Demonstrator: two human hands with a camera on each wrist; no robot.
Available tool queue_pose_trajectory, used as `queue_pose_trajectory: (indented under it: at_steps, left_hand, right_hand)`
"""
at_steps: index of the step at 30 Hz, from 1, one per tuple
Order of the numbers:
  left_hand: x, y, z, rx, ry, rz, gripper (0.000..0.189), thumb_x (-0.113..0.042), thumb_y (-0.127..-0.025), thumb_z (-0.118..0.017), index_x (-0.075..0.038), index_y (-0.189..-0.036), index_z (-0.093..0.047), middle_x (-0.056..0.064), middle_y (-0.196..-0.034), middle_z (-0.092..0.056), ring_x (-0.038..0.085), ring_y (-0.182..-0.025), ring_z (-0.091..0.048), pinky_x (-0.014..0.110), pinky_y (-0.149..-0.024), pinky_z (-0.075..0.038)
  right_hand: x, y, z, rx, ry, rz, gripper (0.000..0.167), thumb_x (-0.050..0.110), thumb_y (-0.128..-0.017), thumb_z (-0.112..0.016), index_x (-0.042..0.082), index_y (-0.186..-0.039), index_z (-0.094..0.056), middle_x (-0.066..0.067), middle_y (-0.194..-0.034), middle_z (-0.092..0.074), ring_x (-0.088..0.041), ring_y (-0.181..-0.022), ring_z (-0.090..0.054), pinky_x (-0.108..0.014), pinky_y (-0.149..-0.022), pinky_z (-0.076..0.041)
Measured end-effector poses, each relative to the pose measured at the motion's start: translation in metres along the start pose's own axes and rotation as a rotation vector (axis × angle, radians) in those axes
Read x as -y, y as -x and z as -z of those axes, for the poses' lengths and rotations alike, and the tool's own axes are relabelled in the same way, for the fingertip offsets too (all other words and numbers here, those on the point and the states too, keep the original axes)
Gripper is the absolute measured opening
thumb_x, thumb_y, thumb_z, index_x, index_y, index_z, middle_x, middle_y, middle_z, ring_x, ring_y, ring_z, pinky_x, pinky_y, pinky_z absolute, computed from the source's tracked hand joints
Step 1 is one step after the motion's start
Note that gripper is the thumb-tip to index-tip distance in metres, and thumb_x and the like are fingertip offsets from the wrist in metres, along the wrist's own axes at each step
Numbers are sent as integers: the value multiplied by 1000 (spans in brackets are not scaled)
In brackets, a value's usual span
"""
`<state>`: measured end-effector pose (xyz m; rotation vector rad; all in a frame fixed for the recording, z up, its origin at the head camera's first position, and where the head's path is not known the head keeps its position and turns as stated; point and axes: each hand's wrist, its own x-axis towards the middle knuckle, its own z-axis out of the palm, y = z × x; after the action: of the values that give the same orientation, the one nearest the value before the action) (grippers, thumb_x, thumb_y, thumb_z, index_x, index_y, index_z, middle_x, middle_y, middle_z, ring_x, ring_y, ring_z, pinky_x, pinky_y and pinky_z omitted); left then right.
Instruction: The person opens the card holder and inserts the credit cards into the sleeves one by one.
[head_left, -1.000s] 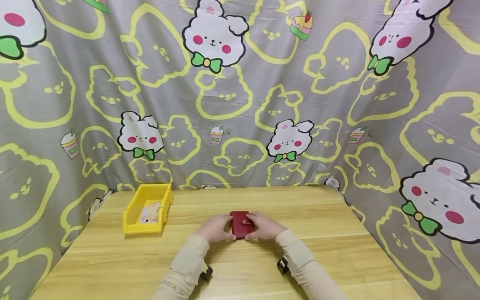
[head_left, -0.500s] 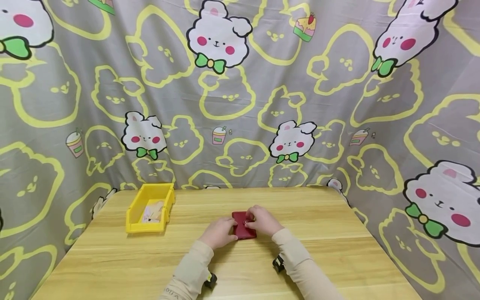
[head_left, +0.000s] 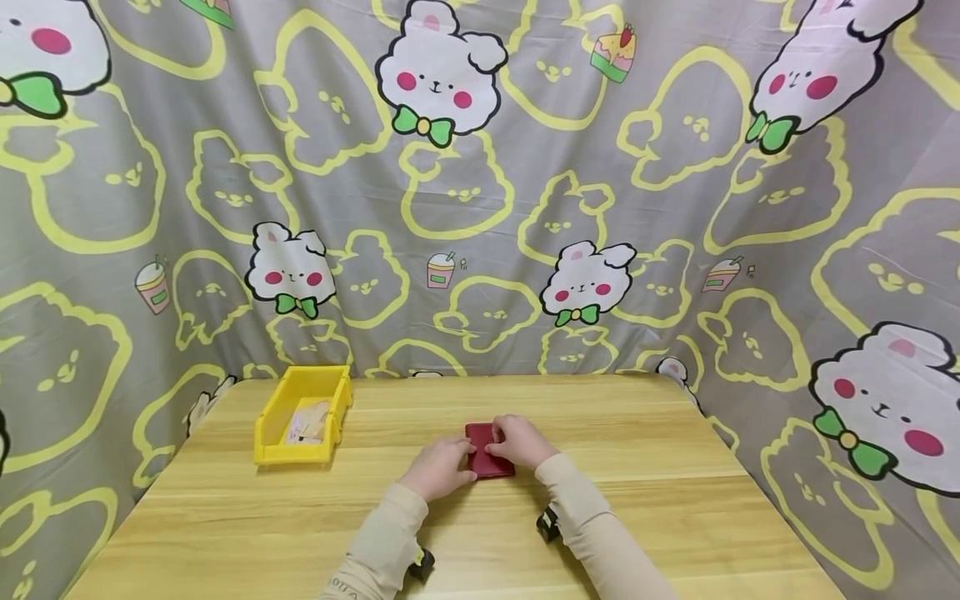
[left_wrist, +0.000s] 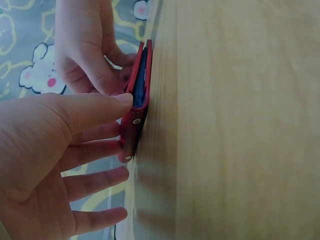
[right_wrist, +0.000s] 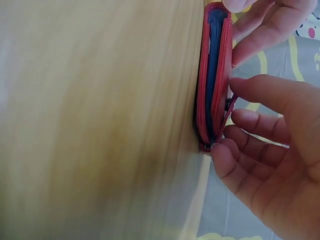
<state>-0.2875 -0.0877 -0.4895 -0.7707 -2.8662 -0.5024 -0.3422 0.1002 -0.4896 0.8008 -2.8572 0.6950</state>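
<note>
A small red wallet [head_left: 491, 463] with a snap strap lies flat on the table between both hands. Dark blue inner leaves show along its edge in both wrist views. My left hand [head_left: 439, 468] steadies it from the left: the straight thumb [left_wrist: 100, 110] presses the near edge, two fingertips touch the spine, and the other fingers stand straight, apart from it. My right hand [head_left: 522, 442] reaches over from the right and pinches the wallet's strap [right_wrist: 231, 107], which is lifted off the cover. In the head view the fingers hide most of the strap.
A yellow open-front bin [head_left: 297, 455] stands at the back left of the wooden table [head_left: 600, 533], with a pale printed item [head_left: 307, 423] inside. A patterned grey curtain [head_left: 480, 225] encloses the back and sides.
The right hand has moved from the wallet's right side onto its cover and taken the strap, which lay fastened. The left hand stays at the left side. The view has shifted slightly.
</note>
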Motion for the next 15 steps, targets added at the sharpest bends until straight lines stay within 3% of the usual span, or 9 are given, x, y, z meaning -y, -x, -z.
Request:
queue_pose_trajectory:
  at_steps: [10, 15]
  left_hand:
    - [1, 0, -3, 8, 18, 19, 41, -27, -85, -74, -4, -119, -67, 14, -126, -66, 30, -118, -61, 42, -100, -50]
    - [0, 0, -3, 6, 19, 27, 41, -27, -84, -75, -5, -118, -67, 13, -126, -65, 30, -118, -61, 43, -101, -50]
  right_hand:
    - [3, 1, 2, -27, -18, -8, 18, 8, -85, -67, 12, -70, -57, 3, -66, -54, -10, -62, -46, -21, -58, -38]
    - [-1, 3, 5, -28, -137, -49, 18, 4, -87, -64, 8, -71, -57, 3, -64, -51, -7, -58, -45, -18, -53, -38]
